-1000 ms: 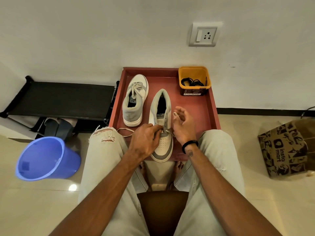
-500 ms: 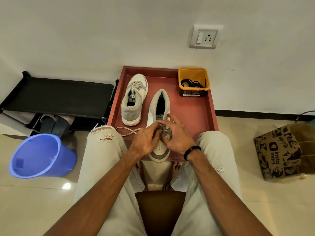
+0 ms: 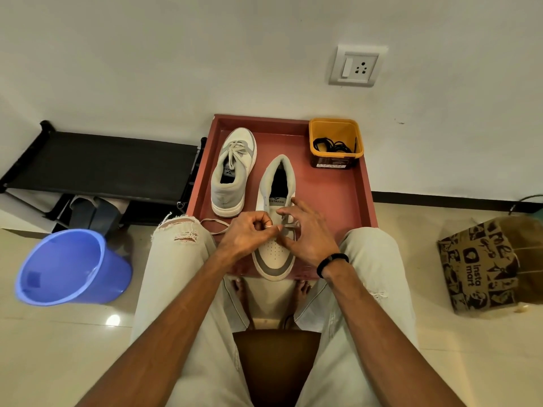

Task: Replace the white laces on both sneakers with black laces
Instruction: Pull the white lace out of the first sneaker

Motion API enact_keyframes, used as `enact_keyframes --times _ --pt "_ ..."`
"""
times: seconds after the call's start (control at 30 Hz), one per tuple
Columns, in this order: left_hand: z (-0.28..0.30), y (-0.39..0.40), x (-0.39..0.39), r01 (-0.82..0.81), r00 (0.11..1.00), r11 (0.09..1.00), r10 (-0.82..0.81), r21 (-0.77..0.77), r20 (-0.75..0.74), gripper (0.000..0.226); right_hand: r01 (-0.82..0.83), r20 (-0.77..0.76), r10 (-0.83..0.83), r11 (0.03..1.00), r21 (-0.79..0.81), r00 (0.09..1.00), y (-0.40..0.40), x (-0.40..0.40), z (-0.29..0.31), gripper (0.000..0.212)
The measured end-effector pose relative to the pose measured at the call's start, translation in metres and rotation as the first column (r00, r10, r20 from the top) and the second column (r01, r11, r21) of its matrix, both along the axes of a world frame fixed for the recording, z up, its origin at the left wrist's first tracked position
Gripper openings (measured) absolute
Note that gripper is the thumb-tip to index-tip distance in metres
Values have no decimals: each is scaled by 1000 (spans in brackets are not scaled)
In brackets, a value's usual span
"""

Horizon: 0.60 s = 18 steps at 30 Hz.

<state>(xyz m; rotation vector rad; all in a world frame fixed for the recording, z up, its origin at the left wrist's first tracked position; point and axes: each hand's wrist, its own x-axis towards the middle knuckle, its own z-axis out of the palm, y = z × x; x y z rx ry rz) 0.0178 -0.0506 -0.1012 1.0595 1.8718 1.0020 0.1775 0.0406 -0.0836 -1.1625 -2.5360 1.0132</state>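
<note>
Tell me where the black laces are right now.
In the head view, the black laces lie coiled inside the yellow tub, at the far right corner of the red tray, near the wall and beyond both sneakers.

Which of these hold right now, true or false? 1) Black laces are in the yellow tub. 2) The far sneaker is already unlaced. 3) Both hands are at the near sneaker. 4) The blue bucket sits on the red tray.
1) True: the black laces lie in the yellow tub.
2) False: the far sneaker is still laced and tied in white.
3) True: the left hand pinches the white lace and the right hand is at the eyelets of the near sneaker.
4) False: the blue bucket stands on the floor, left of the red tray.
</note>
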Motion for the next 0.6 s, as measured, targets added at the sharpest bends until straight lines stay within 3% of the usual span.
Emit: enact_keyframes --times 0.2,0.3,0.43,0.6 --pt "6 -1 -3 -115 988 985 126 125 -87 18 -3 -8 3 1000 -7 1000 -2 1 4 68" --pt "4 -3 0 -59 944 980 116 190 -307 29 -9 -29 8 1000 -30 1000 -3 1 3 65" --pt "-4 -5 6 108 845 984 -15 144 -534 34 -5 -27 4 999 -42 1000 -3 1 0 65" --pt "-4 -3 9 105 857 971 21 214 -515 20 -4 -35 2 998 -57 999 -3 1 1 69"
